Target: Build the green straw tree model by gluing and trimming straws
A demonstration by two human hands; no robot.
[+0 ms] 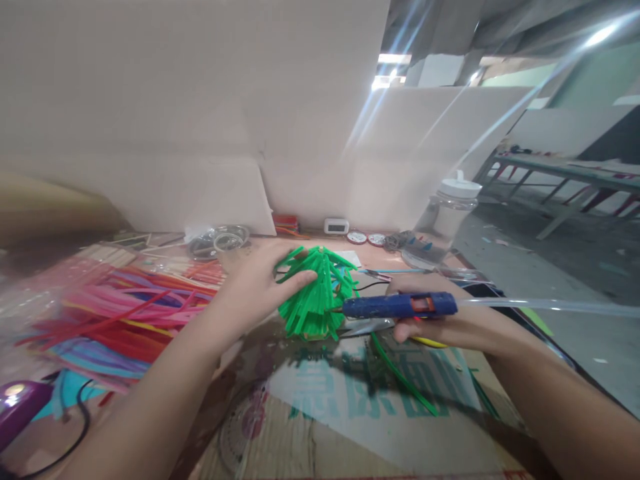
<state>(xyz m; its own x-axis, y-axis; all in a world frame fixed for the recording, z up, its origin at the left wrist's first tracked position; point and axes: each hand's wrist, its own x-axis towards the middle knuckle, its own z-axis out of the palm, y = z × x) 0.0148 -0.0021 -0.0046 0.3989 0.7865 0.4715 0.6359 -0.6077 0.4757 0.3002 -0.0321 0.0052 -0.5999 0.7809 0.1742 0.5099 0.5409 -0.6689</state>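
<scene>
A green cone built of pipe cleaners [313, 300] stands near the middle of the table. My left hand [267, 277] grips its left side, thumb across the front and the other fingers partly hidden behind it. My right hand [410, 327] is closed around a blue hot glue gun [395, 305], whose nozzle points left and meets or nearly meets the cone's lower right side. A clear glue stick [540, 305] trails out of the gun's back to the right. Under the gun lie scissors [367, 327] and a loose green pipe cleaner [403, 380].
Bundles of pink, red and purple pipe cleaners [125, 307] cover the left. A purple device [20, 407] with a black cord is at lower left. Behind are a small white digital display [337, 227], a tape roll [230, 239] and a clear bottle [443, 220]. Printed cardboard [350, 427] lies in front.
</scene>
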